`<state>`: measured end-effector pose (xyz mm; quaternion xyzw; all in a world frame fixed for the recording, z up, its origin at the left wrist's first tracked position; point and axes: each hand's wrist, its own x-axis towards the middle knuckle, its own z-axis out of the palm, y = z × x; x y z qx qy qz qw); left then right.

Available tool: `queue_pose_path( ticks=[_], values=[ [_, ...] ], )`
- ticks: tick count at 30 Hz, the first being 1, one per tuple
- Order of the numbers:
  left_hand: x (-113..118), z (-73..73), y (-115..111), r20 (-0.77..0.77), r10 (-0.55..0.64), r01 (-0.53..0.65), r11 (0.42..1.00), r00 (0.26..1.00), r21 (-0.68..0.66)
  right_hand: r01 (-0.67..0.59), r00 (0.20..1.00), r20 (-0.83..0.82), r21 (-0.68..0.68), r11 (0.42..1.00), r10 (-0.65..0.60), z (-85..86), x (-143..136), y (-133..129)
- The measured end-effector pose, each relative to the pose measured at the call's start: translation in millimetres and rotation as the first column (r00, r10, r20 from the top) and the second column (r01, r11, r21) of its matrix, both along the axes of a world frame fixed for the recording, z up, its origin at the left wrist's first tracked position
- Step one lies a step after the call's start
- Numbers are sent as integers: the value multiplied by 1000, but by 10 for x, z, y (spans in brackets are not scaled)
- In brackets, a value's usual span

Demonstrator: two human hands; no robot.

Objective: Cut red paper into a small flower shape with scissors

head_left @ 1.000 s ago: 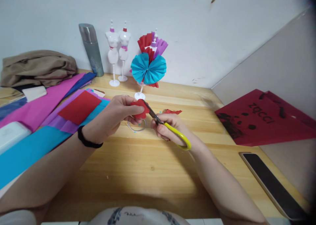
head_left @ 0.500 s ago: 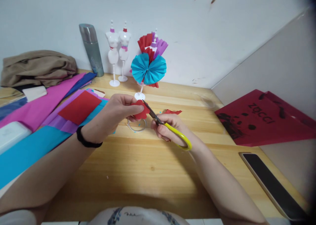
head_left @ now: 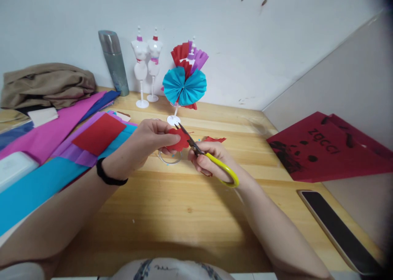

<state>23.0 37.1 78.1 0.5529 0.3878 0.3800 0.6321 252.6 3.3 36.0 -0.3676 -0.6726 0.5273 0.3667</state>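
Between thumb and fingers, my left hand (head_left: 155, 136) pinches a small red paper piece (head_left: 181, 140) with a curved edge. My right hand (head_left: 208, 157) is closed round yellow-handled scissors (head_left: 221, 168). Their dark blades are slightly apart and lie at the upper right edge of the red piece. A clear ring (head_left: 170, 162) lies on the table under the paper. Just behind my hands stands a small white mannequin (head_left: 173, 120) dressed in pleated blue (head_left: 184, 85), red and purple paper. A red scrap (head_left: 215, 139) rests beyond my right hand.
Coloured sheets (head_left: 46, 186), a red square (head_left: 98, 133) and a brown cloth (head_left: 49, 83) lie at left. A bottle (head_left: 114, 63) and two bare white mannequins (head_left: 141, 69) stand at the back. A red bag (head_left: 325, 149) and a phone (head_left: 337, 231) are at right.
The red piece has shifted slightly right and turned in my left hand. The scissor blades have parted a little, and a thin red sliver now shows beside them.
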Motion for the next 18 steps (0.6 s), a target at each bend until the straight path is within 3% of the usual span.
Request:
queue_pose_path(
  ticks=[18],
  values=[
    [16, -21, -24, -52, -75, 78, 996, 996, 53, -19, 1000, -16, 3, 1000, 19, 38, -14, -10]
  ],
)
